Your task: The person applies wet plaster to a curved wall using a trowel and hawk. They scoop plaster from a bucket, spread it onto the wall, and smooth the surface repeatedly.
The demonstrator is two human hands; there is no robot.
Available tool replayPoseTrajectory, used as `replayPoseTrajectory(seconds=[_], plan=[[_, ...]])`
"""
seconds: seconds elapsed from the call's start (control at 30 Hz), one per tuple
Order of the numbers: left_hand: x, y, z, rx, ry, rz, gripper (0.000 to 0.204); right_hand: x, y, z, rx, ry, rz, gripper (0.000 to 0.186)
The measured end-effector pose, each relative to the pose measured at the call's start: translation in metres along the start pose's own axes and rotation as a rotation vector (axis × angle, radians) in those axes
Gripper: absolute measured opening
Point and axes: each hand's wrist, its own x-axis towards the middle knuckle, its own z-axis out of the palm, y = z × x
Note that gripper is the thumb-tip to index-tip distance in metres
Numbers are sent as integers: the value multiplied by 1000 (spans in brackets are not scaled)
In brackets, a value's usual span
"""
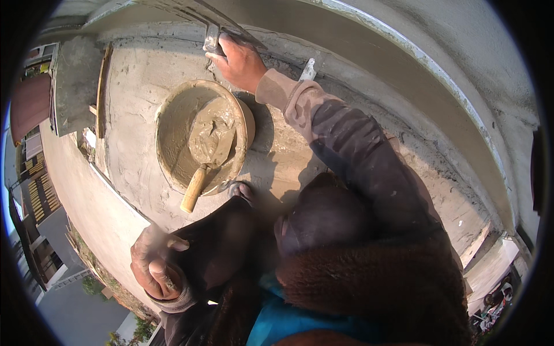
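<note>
Plastering float (212, 36) is showing at the top of the head view, with part of it running beyond the picture's edge; its long, flat blade is lying near the foot of the wall (427, 95), though whether the two are touching cannot be told. The right hand (239, 62) is gripping the float's handle, its fingers closing around it. The left hand (157, 265) is resting low beside the person's dark-clad leg (222, 245), its fingers curling loosely and its thumb standing apart; whether the palm is holding anything cannot be told. Between the hands, a round tub (163, 135) is standing on the grey cement floor (133, 72) and holding wet mortar (210, 135). Inside it, a wooden-handled trowel (194, 187) is leaning, its blade sitting in the mortar and its handle jutting over the near rim. A foot (245, 192) is showing just beside the tub.
</note>
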Motion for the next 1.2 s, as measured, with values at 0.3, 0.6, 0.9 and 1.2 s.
replayPoseTrajectory(seconds=[0.3,0.6,0.9,1.2], plan=[[6,-29,-24,35,-52,22,59,83,38,112,-143,115,-63,27],[16,-52,-37,-55,-86,31,57,92,61,128,-172,127,-3,30],[18,-47,-30,41,-71,-12,59,88,66,119,-138,167,69,28],[21,-38,-19,144,-28,25,55,40,62,69,-168,353,-10,26]])
